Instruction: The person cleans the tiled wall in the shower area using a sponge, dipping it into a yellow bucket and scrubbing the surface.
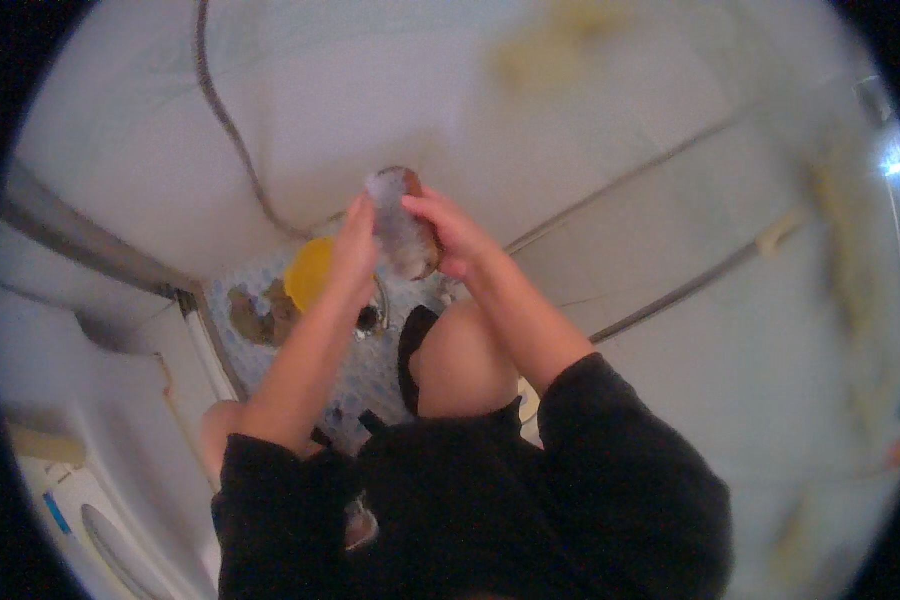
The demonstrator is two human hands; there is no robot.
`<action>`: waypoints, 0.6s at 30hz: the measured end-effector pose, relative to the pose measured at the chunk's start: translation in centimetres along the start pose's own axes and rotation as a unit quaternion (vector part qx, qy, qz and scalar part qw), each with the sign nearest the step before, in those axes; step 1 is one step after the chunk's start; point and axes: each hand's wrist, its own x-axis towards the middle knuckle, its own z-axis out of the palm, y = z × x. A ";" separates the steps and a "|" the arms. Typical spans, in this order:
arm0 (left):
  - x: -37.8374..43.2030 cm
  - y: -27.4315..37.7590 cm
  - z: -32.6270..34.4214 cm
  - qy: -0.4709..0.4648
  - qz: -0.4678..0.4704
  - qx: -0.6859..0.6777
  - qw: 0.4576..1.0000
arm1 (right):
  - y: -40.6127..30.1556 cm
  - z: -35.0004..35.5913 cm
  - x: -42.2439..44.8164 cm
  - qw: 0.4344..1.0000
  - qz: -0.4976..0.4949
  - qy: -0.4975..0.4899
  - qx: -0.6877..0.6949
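An oblong, shoe-like item (401,221) is raised in front of me, blurred, with a greyish-white face and a reddish-brown side. Its exact kind is unclear. My right hand (450,229) grips its right side, thumb over the pale face. Along the left edge, my left hand (354,251) lies with its fingers pointing up; whether it grips the item or something hidden cannot be made out. Below and behind my left hand is a yellow basin (309,271), partly covered by the hand and forearm.
Olive-brown items (251,315) lie on the blue-and-white patterned floor (349,367) near a dark round opening (366,319). A grey hose (229,124) hangs along the pale wall. On the right runs a pipe (675,292). A framed doorway edge (94,244) stands left.
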 end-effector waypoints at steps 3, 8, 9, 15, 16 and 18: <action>-2.2 0.3 -1.4 0.019 -0.014 0.082 0.996 | 0.2 -2.2 0.6 0.931 -0.112 0.011 -0.346; -1.4 -3.1 -12.3 -0.090 -0.035 0.096 0.991 | -6.5 -3.8 -1.2 0.513 -0.162 0.012 -0.843; -1.5 -2.5 -12.2 -0.064 -0.055 0.090 0.992 | -8.4 -4.5 -2.0 0.439 -0.126 0.004 -0.890; -0.8 3.6 -12.3 -0.012 -0.028 0.017 0.999 | -9.4 -8.7 -3.8 0.204 0.013 -0.069 -0.976; -0.5 3.7 -12.4 -0.002 -0.029 0.005 1.000 | -9.2 -9.4 -3.0 0.204 0.023 -0.060 -0.977; 0.3 3.9 -12.4 0.011 -0.033 -0.003 0.999 | -10.0 -10.6 -0.9 0.203 0.023 -0.041 -0.978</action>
